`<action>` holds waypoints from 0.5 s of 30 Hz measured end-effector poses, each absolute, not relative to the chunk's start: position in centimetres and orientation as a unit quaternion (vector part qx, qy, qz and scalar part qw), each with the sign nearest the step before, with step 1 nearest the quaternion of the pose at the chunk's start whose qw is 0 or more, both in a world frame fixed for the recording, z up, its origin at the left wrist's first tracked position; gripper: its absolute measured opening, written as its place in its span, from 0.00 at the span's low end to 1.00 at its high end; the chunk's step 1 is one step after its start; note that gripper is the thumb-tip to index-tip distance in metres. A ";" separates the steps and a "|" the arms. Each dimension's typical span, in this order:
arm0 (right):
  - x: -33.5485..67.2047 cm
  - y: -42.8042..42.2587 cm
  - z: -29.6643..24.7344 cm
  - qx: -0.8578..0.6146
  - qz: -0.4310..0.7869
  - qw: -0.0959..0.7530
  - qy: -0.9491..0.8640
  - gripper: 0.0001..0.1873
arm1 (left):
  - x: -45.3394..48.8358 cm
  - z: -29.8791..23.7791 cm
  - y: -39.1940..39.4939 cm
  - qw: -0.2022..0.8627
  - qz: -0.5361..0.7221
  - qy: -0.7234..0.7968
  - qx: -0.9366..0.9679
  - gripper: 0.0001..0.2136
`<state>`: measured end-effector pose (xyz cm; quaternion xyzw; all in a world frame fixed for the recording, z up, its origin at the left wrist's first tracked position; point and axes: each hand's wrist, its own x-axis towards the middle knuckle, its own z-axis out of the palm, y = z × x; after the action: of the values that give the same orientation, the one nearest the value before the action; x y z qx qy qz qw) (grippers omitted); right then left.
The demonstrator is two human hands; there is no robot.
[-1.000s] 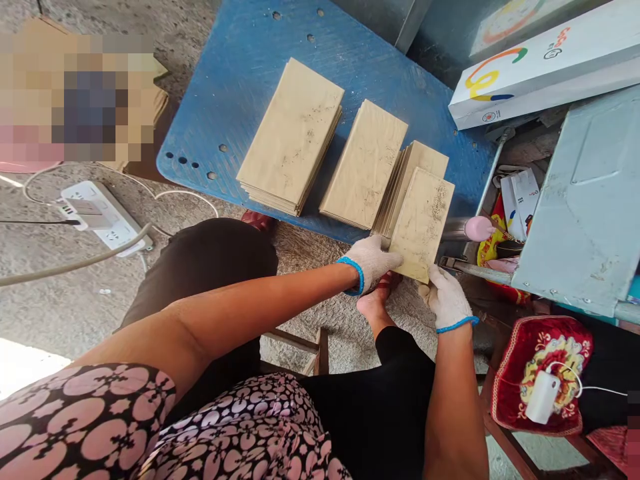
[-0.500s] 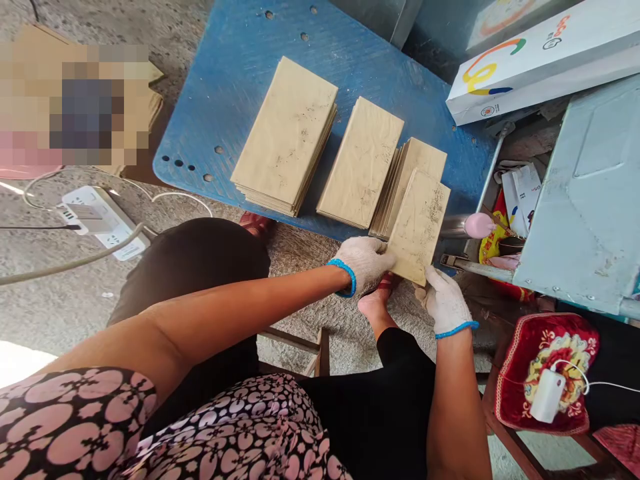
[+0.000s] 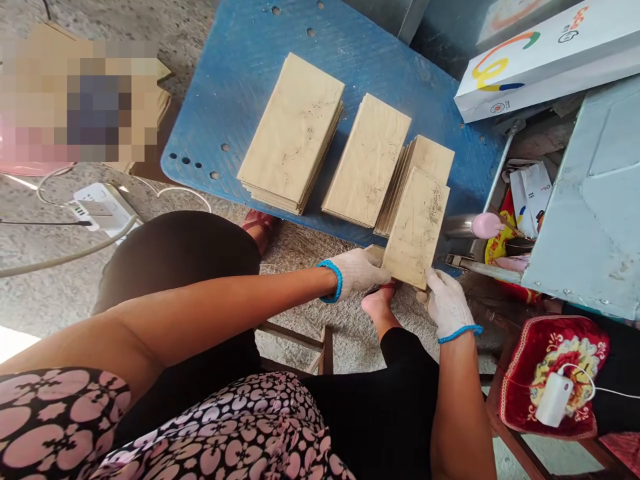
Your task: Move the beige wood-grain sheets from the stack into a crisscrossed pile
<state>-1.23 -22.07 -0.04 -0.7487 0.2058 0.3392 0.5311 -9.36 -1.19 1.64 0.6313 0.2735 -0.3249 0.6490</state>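
My right hand (image 3: 447, 303), in a white knitted glove with a blue cuff, grips the lower right corner of a thin wooden board (image 3: 419, 227) with dark specks. My left hand (image 3: 361, 271), gloved alike, is closed at that board's lower left. A corner of another thin board (image 3: 375, 252) shows above its fingers, mostly hidden behind the hand and the front board. Beyond lie a large stack of wooden boards (image 3: 295, 127), a middle stack (image 3: 370, 157) and a right stack (image 3: 434, 159), partly covered by the held board. All rest on a blue table (image 3: 200, 127).
A steel bottle with a pink cap (image 3: 486, 226) lies to the right, near a pale blue metal cabinet (image 3: 590, 213). A white paper bag (image 3: 540, 73) is behind. A white power strip (image 3: 107, 212) lies on the floor at left. A red cushion (image 3: 530, 353) holds a white device (image 3: 554, 399).
My left hand has shifted slightly left and down, and a second board's corner now shows by it. My right hand keeps its grip on the front board. The view has shifted slightly.
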 end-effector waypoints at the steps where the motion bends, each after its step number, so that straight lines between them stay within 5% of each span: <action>1: -1.3 -22.0 0.0 -0.747 0.341 0.533 0.206 0.25 | -9.5 1.5 -1.2 0.642 -0.325 0.280 0.635 0.06; 8: -1.4 -21.2 0.7 -0.744 0.347 0.533 0.207 0.23 | -9.8 0.6 -0.6 0.582 -0.332 0.227 0.706 0.14; 15: -1.3 -20.7 1.6 -0.765 0.329 0.512 0.209 0.20 | -10.0 0.3 -1.7 0.790 -0.291 0.307 0.444 0.06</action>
<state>-1.26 -20.65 1.60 -0.7654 0.2092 0.3294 0.5117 -9.99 -1.69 0.31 0.4435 0.3067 -0.2914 0.7901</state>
